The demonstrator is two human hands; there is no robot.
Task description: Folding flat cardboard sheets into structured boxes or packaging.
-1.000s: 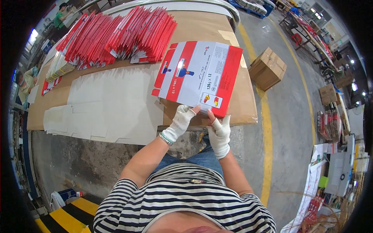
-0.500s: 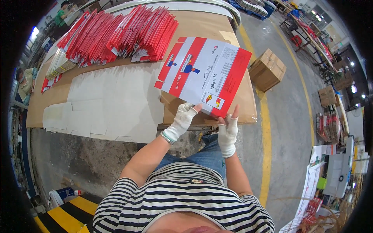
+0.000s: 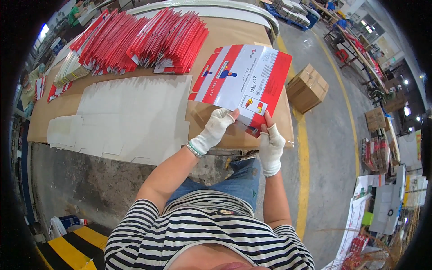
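Note:
A flat, unfolded red-and-white printed carton [image 3: 256,67] is raised over the right part of the brown-covered table, tilted, with its tabbed end to the left. My left hand [image 3: 215,127], in a white glove with bare fingertips, pinches its near edge at the middle. At the carton's near right corner my right hand [image 3: 272,144], gloved the same way, holds on with thumb and index finger; a flap folds under there. Left of the carton, plain pale cardboard sheets [image 3: 121,108] lie flat on the table.
Rows of folded red cartons [image 3: 144,42] lean together at the table's far side, beside a banded pale bundle [image 3: 69,69]. A brown box [image 3: 308,88] stands on the floor at the right, by a yellow line [image 3: 304,171]. People work in the background.
The carton has shifted slightly to the right and lies at a flatter angle. My left hand has moved up a little; my right hand has closed its index finger down onto the corner.

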